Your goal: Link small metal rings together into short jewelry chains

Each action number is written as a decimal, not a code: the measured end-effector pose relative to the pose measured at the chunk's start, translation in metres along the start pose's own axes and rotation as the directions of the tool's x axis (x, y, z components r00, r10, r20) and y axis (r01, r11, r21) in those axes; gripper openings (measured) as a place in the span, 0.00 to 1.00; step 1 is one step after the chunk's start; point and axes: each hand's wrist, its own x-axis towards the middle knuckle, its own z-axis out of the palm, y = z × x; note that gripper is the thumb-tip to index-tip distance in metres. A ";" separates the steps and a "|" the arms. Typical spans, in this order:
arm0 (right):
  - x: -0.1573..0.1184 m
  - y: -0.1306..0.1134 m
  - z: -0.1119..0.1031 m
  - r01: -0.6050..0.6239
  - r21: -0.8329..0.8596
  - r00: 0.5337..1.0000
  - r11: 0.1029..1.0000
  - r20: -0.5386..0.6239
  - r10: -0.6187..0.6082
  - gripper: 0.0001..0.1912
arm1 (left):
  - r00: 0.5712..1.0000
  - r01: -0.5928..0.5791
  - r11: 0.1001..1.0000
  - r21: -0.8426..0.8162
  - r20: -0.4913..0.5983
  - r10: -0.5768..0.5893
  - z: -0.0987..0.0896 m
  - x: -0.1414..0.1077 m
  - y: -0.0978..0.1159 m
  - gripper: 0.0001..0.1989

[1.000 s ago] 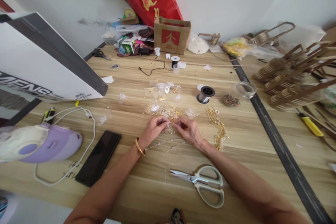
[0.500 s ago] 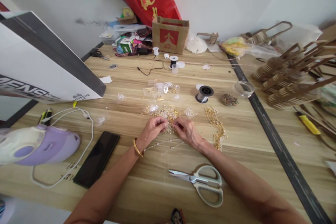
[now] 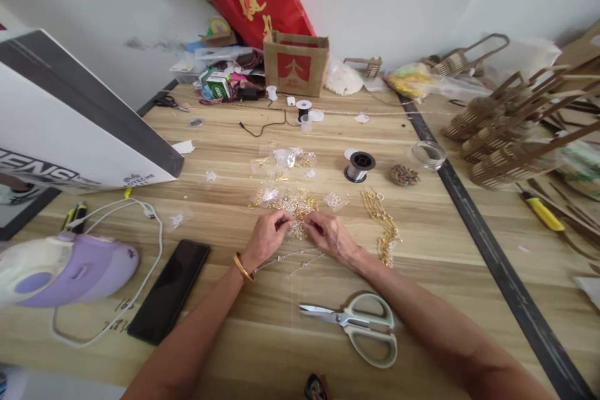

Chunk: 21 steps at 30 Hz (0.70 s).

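Observation:
My left hand [image 3: 269,237] is closed in a pinch, with a gold bangle [image 3: 244,267] on its wrist. Facing it, my right hand [image 3: 332,237] pinches too, fingertips a small gap away. Whatever they hold is too small to make out. Between and beyond the fingertips spreads a pile of tiny gold and silver beads [image 3: 300,201]. A thin silver beaded chain [image 3: 293,255] lies on the table just below both hands; its ends are partly hidden. Scissors [image 3: 344,317] with pale handles rest nearer me. Gold chains [image 3: 382,225] lie right of my right hand.
Beyond the pile are small plastic bags [image 3: 288,156] of findings and a wire spool [image 3: 359,167]. Mixed beads [image 3: 404,175] sit by a clear round dish [image 3: 427,155]. A black phone [image 3: 169,290] and purple device [image 3: 89,269] are at left, woven baskets [image 3: 501,144] at right.
The view has shifted slightly, so most things sit a little further left. My fingertips are marginally further apart; both hands stay pinched at the bead pile.

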 end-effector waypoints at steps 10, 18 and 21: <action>-0.001 0.003 0.001 -0.006 0.026 0.999 1.000 -0.033 0.006 0.06 | 0.995 -0.033 0.997 0.070 0.100 0.026 -0.002 0.002 -0.003 0.10; -0.001 0.001 -0.007 -0.109 0.054 0.994 0.993 0.003 0.109 0.06 | 0.990 0.029 0.998 -0.052 0.137 -0.022 -0.001 0.001 -0.006 0.08; 0.002 0.002 -0.018 -0.169 0.074 0.985 0.983 0.030 0.168 0.05 | 0.991 0.044 0.996 -0.082 0.133 -0.033 0.000 0.000 -0.008 0.07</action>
